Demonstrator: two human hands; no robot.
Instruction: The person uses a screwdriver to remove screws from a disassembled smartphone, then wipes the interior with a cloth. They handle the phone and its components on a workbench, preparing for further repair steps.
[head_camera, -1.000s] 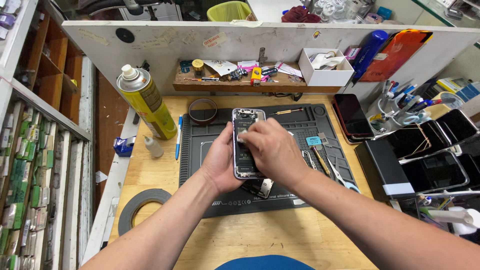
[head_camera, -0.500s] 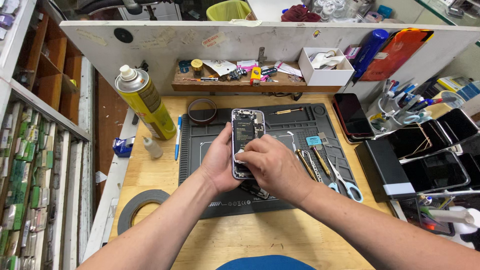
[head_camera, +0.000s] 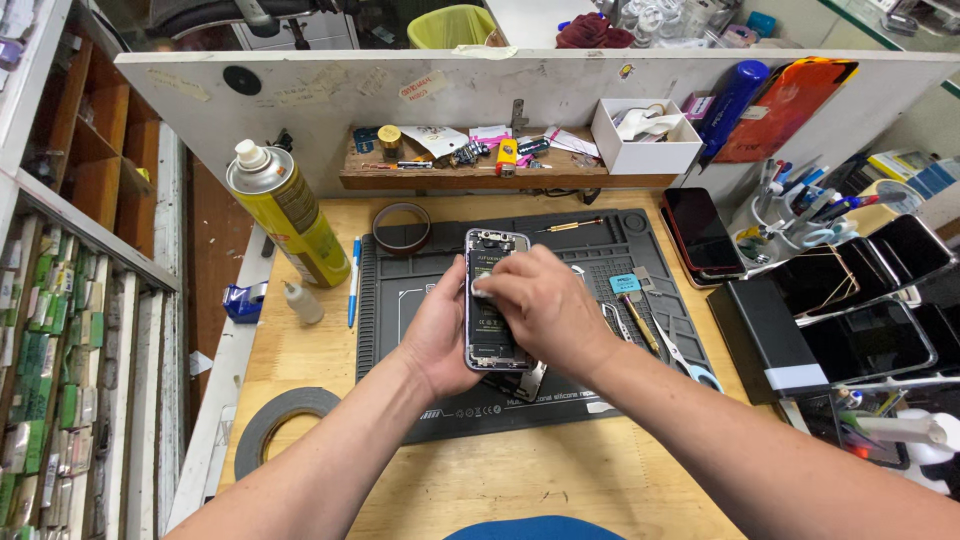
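Left hand (head_camera: 440, 335) is cupped around the side of an opened phone (head_camera: 492, 300), gripping the frame and holding it just above the grey mat (head_camera: 400, 300), with the bare insides facing up. Right hand (head_camera: 545, 305) comes in from the other side, fingers pinched shut on what looks like a small white wipe or swab (head_camera: 480, 292), too small to say which, pressed onto the upper middle of the phone's insides. So both hands are closed: one on the frame, one on that little white thing.

Looks to me like the cleaning or wiping stage of a teardown, working over the board or battery area. My guess is the next move wants light pressure and a steady left grip so the frame doesn't twist.

Under the phone on the mat there's a flat metal part (head_camera: 530, 382), partly hidden. Right of the hands lie tweezers (head_camera: 615, 322), a screwdriver (head_camera: 640, 322) and scissors (head_camera: 690, 362). Top of the mat has a brown tape roll (head_camera: 402, 228). Further left on the worktop (head_camera: 330, 350): a yellow spray can (head_camera: 285, 215), a small white bottle (head_camera: 302, 302), a blue pen (head_camera: 353, 282) and a black tape roll (head_camera: 280, 425). A dark phone (head_camera: 700, 232) sits off to the right.
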